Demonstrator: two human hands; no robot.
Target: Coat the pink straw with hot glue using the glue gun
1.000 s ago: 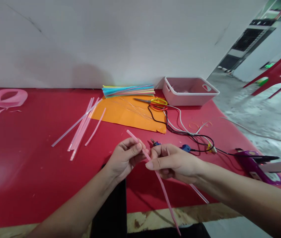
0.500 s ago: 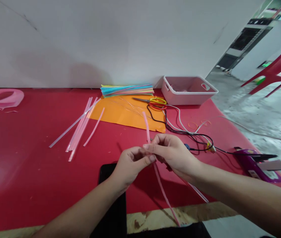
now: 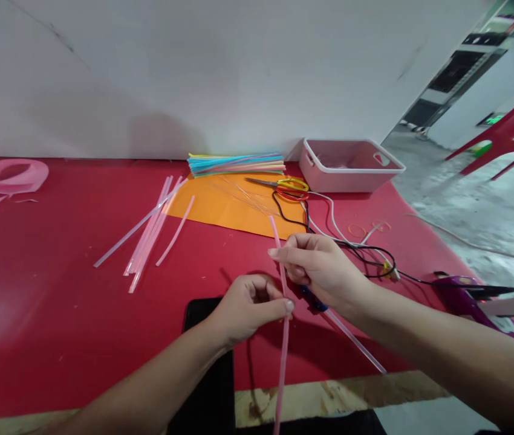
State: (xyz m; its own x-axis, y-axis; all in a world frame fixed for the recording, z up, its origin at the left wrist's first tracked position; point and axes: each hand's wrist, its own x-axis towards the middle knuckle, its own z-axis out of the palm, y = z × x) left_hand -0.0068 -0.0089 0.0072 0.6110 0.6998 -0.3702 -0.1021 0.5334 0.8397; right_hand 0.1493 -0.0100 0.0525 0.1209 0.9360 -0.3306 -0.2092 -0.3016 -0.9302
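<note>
A long, thin pink plastic strip [image 3: 283,350] runs through both of my hands, its upper end pointing away over the table and its lower end hanging past the front edge. My left hand [image 3: 257,305] pinches it between thumb and fingers around its middle. Higher up, my right hand [image 3: 311,260] pinches the same strip near the top. Under the right hand lies a dark blue object [image 3: 314,299], mostly hidden. A clear rod [image 3: 357,341] extends from it toward the front edge. A black flat device [image 3: 202,311] lies partly under my left forearm.
Pink strips [image 3: 148,238] lie at left, beside an orange sheet [image 3: 211,208]. Behind are a coloured strip bundle [image 3: 236,165], scissors [image 3: 291,186] and a pink basket [image 3: 352,178]. Cables [image 3: 338,235] cross toward a purple device [image 3: 465,302]. A pink roll [image 3: 16,176] lies far left.
My hands have moved apart along the strip, the left lower and the right slightly higher. The strip's lower part has swung left and hangs straighter. The view shifted slightly.
</note>
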